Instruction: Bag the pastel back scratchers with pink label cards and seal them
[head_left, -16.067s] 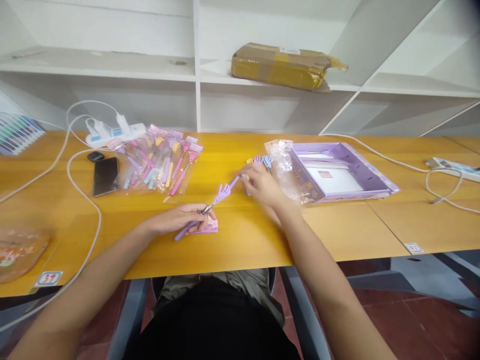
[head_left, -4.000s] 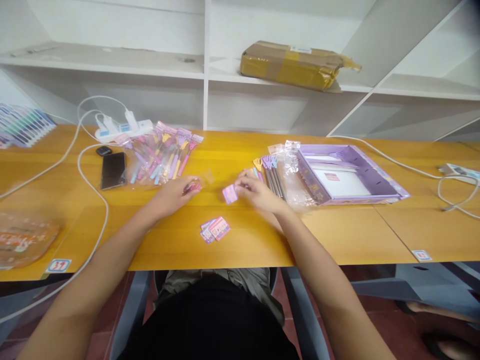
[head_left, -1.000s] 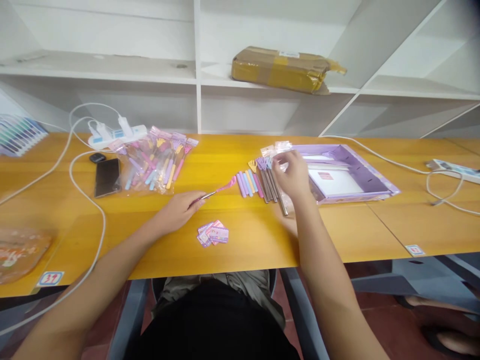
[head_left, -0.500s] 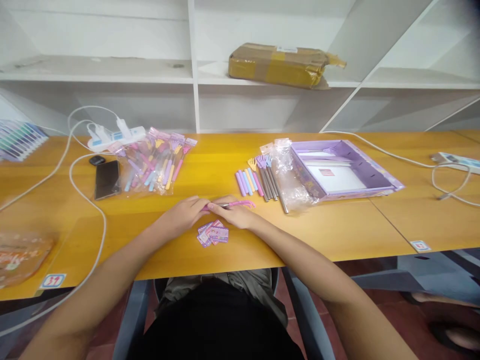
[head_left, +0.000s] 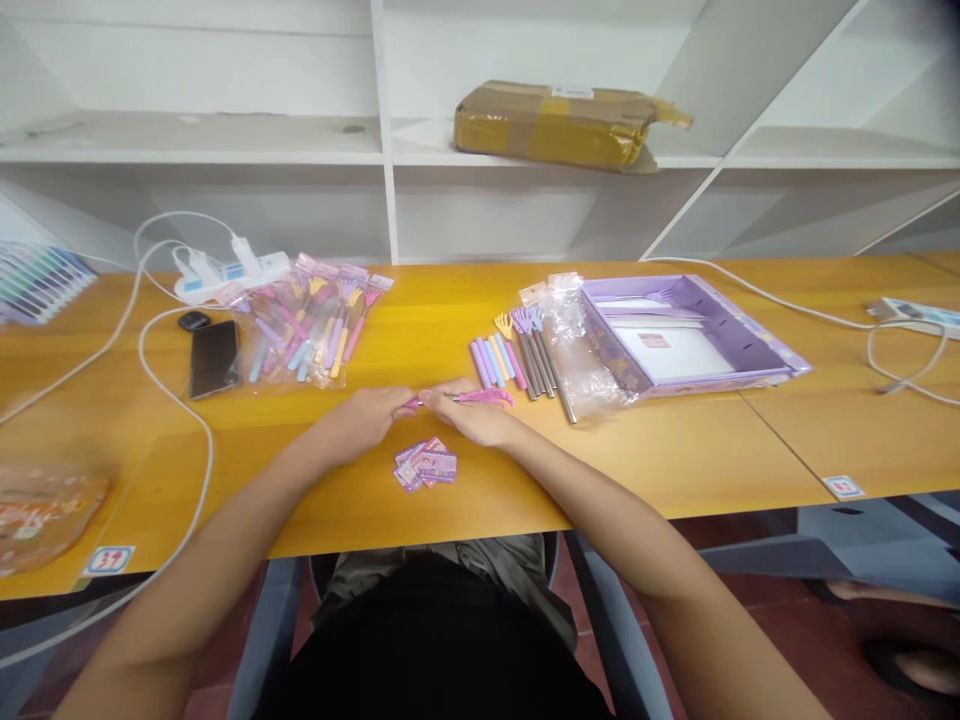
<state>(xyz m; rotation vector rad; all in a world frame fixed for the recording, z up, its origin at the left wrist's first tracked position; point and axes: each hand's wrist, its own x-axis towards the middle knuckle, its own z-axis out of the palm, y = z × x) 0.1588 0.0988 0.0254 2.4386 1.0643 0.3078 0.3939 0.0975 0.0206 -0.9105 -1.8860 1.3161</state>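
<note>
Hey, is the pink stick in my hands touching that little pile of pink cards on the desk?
Apart. The head view shows bare desk between the pink stick, held by both hands, and the cards lying nearer the desk's front edge.

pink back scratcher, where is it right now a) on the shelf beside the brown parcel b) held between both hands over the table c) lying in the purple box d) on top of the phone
b: the left hand and right hand both pinch the pink back scratcher just above the table, in front of the small pile of cards.
</note>
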